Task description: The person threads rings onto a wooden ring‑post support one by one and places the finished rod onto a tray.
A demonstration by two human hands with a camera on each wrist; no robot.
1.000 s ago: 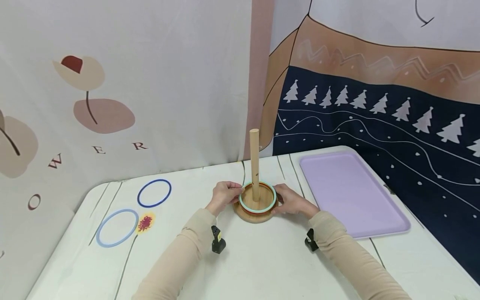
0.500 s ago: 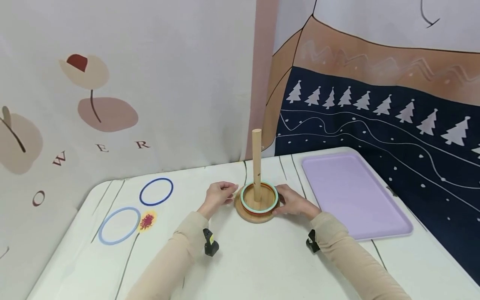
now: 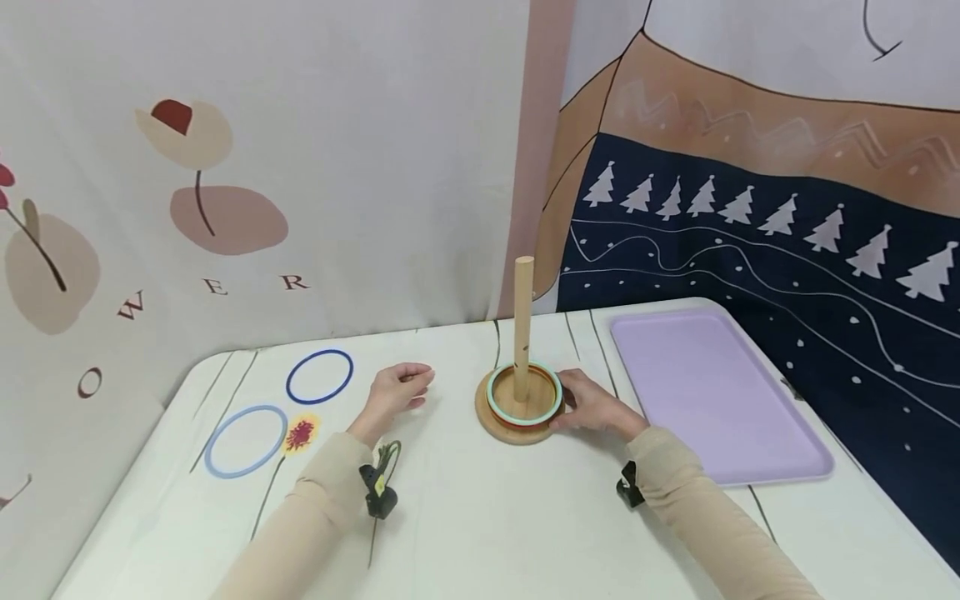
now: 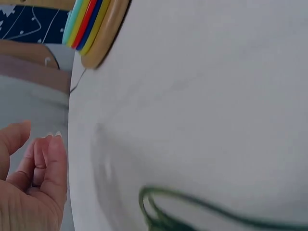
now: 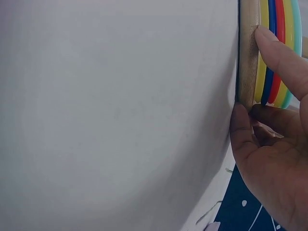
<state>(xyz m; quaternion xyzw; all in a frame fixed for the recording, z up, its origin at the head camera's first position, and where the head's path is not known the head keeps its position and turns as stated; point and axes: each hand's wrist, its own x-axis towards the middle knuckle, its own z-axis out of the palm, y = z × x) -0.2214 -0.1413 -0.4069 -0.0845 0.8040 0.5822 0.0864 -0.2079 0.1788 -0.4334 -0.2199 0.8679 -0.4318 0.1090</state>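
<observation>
A wooden ring stand, its round base (image 3: 517,437) carrying an upright peg (image 3: 523,317), stands near the middle of the table. Stacked around the peg are several rings, a mint ring (image 3: 525,422) on top; the wrist views show yellow, red (image 5: 279,48), blue and yellow ones beneath. My right hand (image 3: 596,406) holds the base's right edge, thumb and fingers spread along the base and the lowest rings. Left of the stand, apart from it, my left hand (image 3: 393,393) is in the air, fingers loosely bent and holding nothing.
A dark blue ring (image 3: 351,367) and a larger light blue ring (image 3: 209,454) lie flat on the table's left. On the right is a lavender tray (image 3: 720,400). Printed cloth walls rise behind the table. A dark green cord (image 4: 192,199) loops by my left wrist.
My left hand has let go of the stacked mint ring and moved left, toward the blue rings. My right hand has stayed at the stand. The head view has shifted slightly.
</observation>
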